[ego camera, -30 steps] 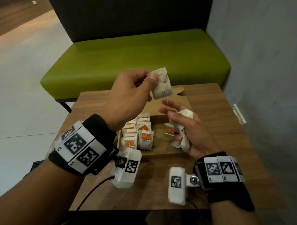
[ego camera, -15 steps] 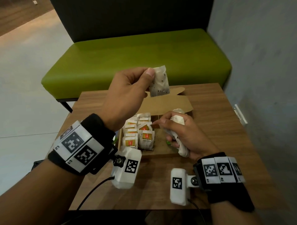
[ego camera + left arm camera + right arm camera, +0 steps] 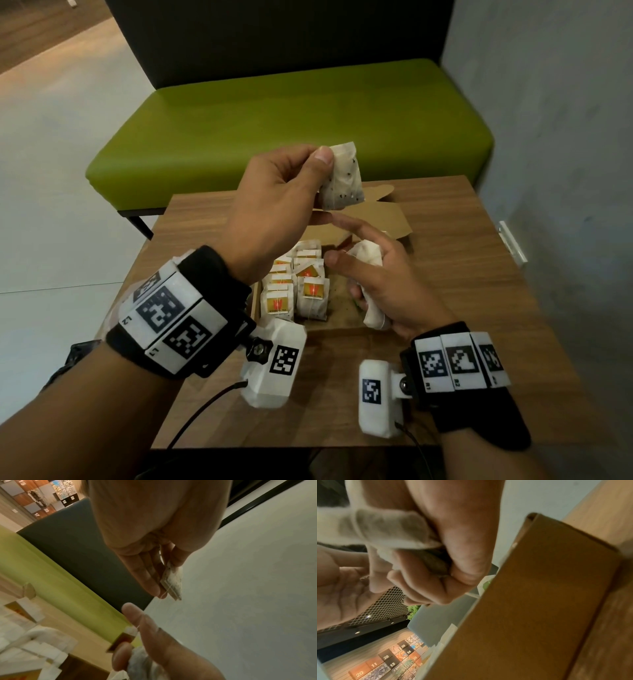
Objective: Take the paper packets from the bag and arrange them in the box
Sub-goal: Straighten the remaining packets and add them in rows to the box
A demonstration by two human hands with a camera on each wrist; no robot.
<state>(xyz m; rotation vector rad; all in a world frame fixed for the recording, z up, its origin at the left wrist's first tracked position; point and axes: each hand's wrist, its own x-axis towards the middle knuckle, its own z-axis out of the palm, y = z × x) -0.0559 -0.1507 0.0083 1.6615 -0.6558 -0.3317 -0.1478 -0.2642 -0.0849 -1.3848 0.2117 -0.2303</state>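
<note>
My left hand (image 3: 322, 161) is raised over the table and pinches a white speckled paper packet (image 3: 342, 181) by its upper corner; the left wrist view shows the packet (image 3: 172, 584) edge-on between thumb and fingers. Below it my right hand (image 3: 342, 246) grips a crumpled white cloth bag (image 3: 368, 257) in its curled fingers, also seen in the right wrist view as the bag (image 3: 385, 527). Its thumb and forefinger pinch the packet's red tag (image 3: 121, 641), joined by a thin string. The open brown box (image 3: 342, 329) holds several packets (image 3: 308, 291) in rows at its left side.
The box stands on a small wooden table (image 3: 462, 274), its lid (image 3: 387, 219) folded back. A green bench (image 3: 291, 130) lies just beyond the table and a grey wall (image 3: 565, 137) runs along the right. Bare box floor (image 3: 339, 291) shows to the right of the packets.
My right hand dipped toward the box floor and has come up again toward the raised packet, forefinger stretched out. The left hand kept the packet aloft, shifting it slightly.
</note>
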